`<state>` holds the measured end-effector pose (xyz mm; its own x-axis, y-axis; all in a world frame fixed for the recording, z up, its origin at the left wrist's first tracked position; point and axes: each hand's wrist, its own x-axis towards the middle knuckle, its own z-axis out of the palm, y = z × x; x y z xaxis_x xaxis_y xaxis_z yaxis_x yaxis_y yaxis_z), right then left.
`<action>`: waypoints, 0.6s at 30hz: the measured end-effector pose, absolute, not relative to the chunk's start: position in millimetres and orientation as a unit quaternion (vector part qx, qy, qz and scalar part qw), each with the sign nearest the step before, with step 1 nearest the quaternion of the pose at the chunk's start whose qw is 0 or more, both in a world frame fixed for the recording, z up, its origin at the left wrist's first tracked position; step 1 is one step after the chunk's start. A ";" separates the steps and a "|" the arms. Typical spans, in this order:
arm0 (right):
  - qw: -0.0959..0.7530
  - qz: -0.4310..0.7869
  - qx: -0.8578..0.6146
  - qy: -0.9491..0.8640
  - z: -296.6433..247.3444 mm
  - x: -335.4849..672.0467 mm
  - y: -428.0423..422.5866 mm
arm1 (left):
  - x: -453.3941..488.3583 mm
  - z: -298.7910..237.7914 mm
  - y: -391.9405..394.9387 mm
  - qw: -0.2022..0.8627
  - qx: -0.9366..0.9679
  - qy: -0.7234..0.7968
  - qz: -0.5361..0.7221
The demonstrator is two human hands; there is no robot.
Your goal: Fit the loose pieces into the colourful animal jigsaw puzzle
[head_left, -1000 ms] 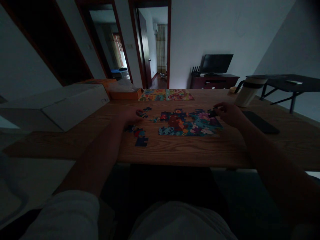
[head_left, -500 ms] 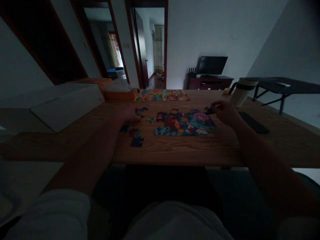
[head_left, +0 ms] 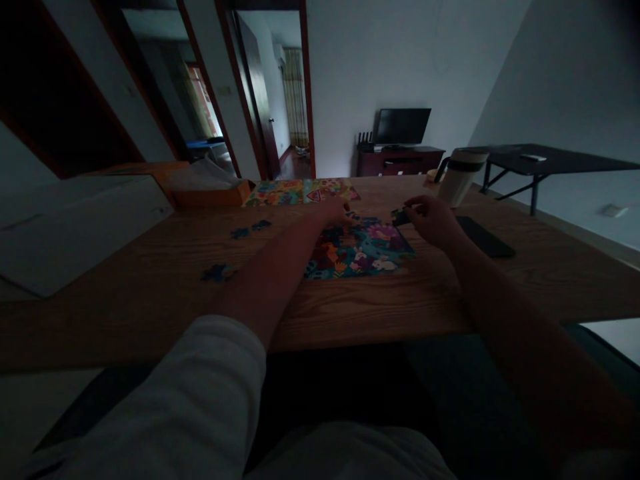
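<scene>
A partly joined jigsaw puzzle [head_left: 360,253] with rabbits and a pink flower lies on the wooden table [head_left: 370,303]. Over its far edge, my left hand [head_left: 334,212] is closed on a small puzzle piece [head_left: 353,217]; my forearm covers part of the puzzle's left side. At the far right corner, my right hand [head_left: 425,215] pinches a dark puzzle piece [head_left: 400,217] between thumb and fingers. Loose dark blue pieces [head_left: 241,233] lie to the left, and another loose piece [head_left: 216,272] sits nearer, beside my left forearm.
A colourful picture sheet [head_left: 280,192] lies behind the puzzle. To the left stand an orange box [head_left: 210,195] and a large white box [head_left: 115,227]. On the right are a pale cup [head_left: 459,180] and a dark flat phone-like object [head_left: 485,237].
My left hand has moved right from the loose pieces to the puzzle's far edge, with a piece in it. My right hand stays at the far right corner. The view has turned slightly right.
</scene>
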<state>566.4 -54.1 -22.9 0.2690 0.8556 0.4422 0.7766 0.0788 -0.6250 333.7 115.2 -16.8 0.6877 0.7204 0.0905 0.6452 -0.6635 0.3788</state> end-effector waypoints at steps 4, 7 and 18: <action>0.423 0.052 -0.661 -0.617 -23.6 567.6 -51.5 | 348.5 -26.9 117.4 0.139 0.912 0.381 0.059; 0.432 0.057 -0.648 -0.624 -21.7 564.0 -52.1 | 351.8 -28.6 117.4 0.138 0.919 0.368 0.037; 0.437 0.034 -0.646 -0.625 -18.6 559.7 -51.8 | 358.2 -32.7 113.8 0.027 0.944 0.328 0.000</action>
